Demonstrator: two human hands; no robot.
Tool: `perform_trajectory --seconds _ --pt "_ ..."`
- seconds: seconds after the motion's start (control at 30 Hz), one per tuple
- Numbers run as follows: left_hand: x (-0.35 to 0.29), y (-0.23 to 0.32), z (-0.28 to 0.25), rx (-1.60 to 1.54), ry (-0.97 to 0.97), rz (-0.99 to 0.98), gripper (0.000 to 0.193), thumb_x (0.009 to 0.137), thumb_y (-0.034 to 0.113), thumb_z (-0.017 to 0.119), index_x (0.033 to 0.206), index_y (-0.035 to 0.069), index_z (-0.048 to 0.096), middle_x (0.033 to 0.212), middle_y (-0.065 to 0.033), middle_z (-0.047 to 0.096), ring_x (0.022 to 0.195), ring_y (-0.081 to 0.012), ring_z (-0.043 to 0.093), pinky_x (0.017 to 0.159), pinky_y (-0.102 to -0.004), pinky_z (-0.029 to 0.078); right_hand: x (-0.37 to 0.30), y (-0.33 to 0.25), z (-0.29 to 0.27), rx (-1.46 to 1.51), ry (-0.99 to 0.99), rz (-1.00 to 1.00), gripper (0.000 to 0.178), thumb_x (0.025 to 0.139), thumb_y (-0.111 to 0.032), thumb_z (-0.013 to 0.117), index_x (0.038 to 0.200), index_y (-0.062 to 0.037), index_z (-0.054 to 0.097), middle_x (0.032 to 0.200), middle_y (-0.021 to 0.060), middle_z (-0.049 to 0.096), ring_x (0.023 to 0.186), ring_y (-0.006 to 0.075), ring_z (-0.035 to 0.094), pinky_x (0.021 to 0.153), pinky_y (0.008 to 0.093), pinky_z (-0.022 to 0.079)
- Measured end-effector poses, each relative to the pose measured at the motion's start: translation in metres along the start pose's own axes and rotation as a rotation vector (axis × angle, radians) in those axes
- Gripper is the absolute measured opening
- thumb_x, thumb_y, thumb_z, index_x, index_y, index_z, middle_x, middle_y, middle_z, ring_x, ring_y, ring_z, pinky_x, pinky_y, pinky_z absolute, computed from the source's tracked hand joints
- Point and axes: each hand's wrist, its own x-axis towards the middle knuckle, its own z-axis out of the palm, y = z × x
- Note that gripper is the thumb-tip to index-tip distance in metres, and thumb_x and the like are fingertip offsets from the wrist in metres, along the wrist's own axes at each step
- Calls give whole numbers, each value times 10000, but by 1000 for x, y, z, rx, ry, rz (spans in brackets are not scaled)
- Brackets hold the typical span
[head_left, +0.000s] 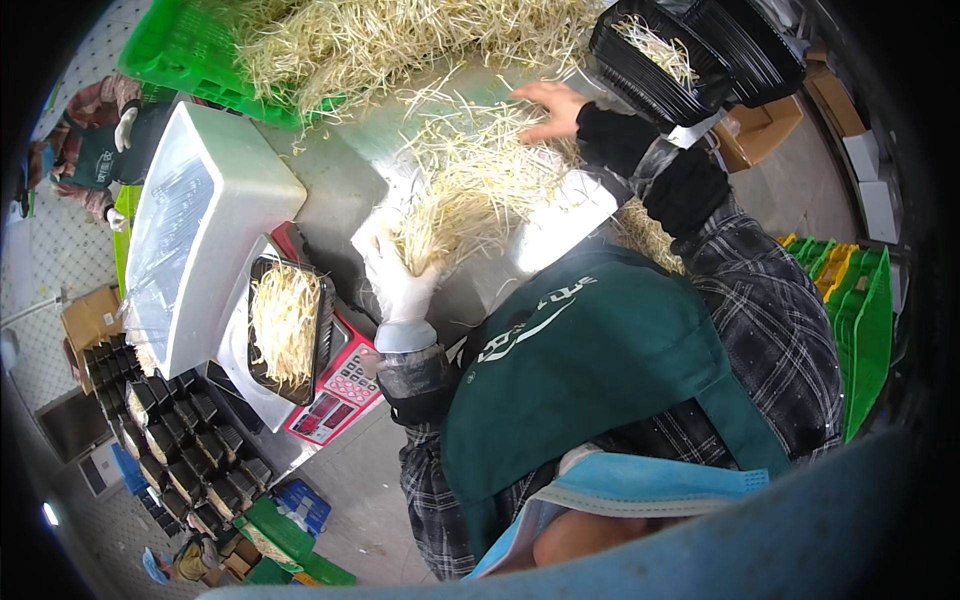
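A loose heap of bean sprouts lies on the metal table in front of me. My left hand, in a white glove, is closed around the near left end of the heap, with sprouts between thumb and fingers. At the far right side of the heap, my bare right hand rests with its fingers stretched out against the sprouts. Left of my left hand, a black tray filled with sprouts sits on a red and white scale.
A white foam box stands behind the scale. A green crate and a big sprout pile are at the far side. Stacked black trays stand far right. Filled trays are stacked at left, where a co-worker stands.
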Motion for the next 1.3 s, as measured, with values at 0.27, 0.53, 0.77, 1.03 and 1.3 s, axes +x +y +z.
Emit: perform_trajectory --seconds 0.27,0.53,0.77,1.03,1.3 --pt "-4 14 31 160 -5 130 1008 557 318 756 1361 99 189 1338 -173 302 1208 -366 295 988 -475 232 -71 -96 41 -32 -88 -232 884 550 -425 728 1296 -155 337 1362 139 261 1227 344 278 964 492 265" --pt "71 37 -16 -1108 -52 126 445 742 53 603 1159 -29 470 1078 -95 561 929 -175 551 810 -297 447 23 -71 -34 772 -103 26 428 679 -203 663 1053 -23 558 915 100 616 828 173 579 766 292 455" --pt "25 -11 10 -1130 -61 -106 407 794 10 541 1187 -28 441 1105 -102 542 959 -174 538 839 -294 433 12 -36 -12 577 -365 290 304 799 -293 612 928 -18 599 796 25 588 763 98 520 703 245 418" --pt "9 -21 18 -616 239 32 534 754 60 619 1223 -3 372 1135 -145 454 999 -198 464 822 -294 414 -7 -5 -11 418 -152 217 702 719 -400 645 1249 -18 388 1210 200 454 1076 276 469 912 344 381" --pt "38 12 17 -1141 44 68 531 646 36 674 1134 -56 484 1027 -103 584 930 -171 553 836 -291 429 9 -66 -9 300 -243 89 553 668 -117 612 1195 -85 451 1108 125 527 1001 237 519 871 324 423"
